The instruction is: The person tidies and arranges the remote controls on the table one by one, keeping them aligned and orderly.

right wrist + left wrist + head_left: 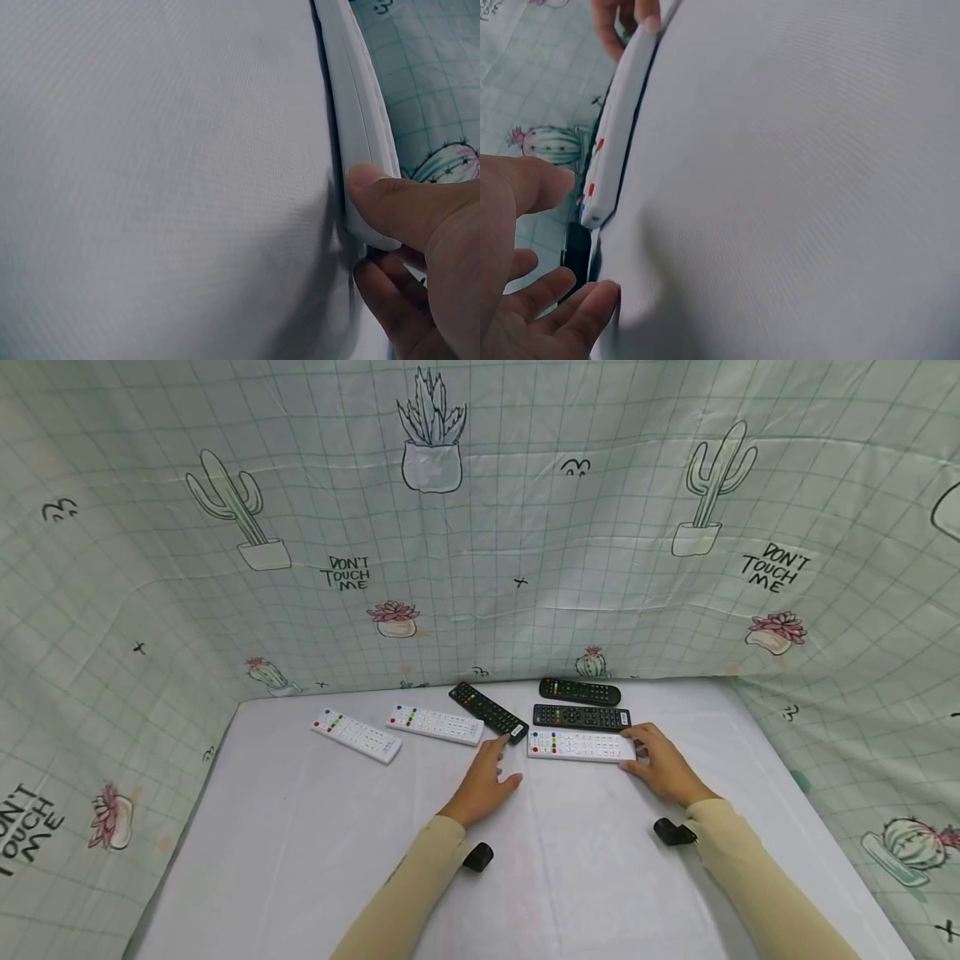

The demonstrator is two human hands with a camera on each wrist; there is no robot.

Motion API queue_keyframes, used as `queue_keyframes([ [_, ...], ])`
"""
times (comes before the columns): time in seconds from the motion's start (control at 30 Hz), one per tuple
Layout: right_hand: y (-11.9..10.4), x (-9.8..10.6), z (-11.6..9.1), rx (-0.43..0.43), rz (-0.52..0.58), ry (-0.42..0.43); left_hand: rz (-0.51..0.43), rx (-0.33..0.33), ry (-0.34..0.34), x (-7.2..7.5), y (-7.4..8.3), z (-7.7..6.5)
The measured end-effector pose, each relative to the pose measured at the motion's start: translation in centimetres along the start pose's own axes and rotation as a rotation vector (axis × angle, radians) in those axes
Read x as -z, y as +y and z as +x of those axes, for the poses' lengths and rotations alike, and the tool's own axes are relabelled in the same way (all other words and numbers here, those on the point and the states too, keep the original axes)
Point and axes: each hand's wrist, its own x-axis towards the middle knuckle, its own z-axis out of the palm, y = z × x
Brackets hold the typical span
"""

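Left sleeve point(416, 885) seen first: long, plain, pale beige, lightly creased, cut to wrist. Small black left-wrist camera point(479, 857) worn there, stubby, rounded at end. Now right sleeve point(753, 868): same beige cloth shown, same long cut, matched by black right-wrist camera point(672, 832), blocky too. Left hand point(482, 787), right hand point(664, 766): both seen bare.

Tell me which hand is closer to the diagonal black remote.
Left. The left hand is at the near end of the diagonal black remote; the right hand is farther off to its right, gripping the right end of a white remote.
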Motion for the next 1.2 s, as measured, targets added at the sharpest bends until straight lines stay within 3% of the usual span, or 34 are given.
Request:
queue_keyframes([
  [0.33,-0.1,0.1,0.2,0.009,0.005,-0.024,-0.036,-0.038,0.023,-1.2,0.4,0.9],
  [0.5,-0.1,0.2,0.2,0.020,0.008,-0.015,-0.038,-0.008,0.016,-1.7,0.8,1.4],
  [0.67,-0.1,0.2,0.1,0.033,0.017,-0.019,-0.036,-0.020,0.022,-2.1,0.8,1.7],
  [0.97,0.0,0.0,-0.1,0.034,0.034,-0.037,-0.083,-0.032,0.028,-2.6,0.7,1.8],
  [1.2,0.0,-0.1,-0.5,0.019,0.027,-0.034,-0.068,-0.037,0.025,-2.7,0.8,1.7],
])
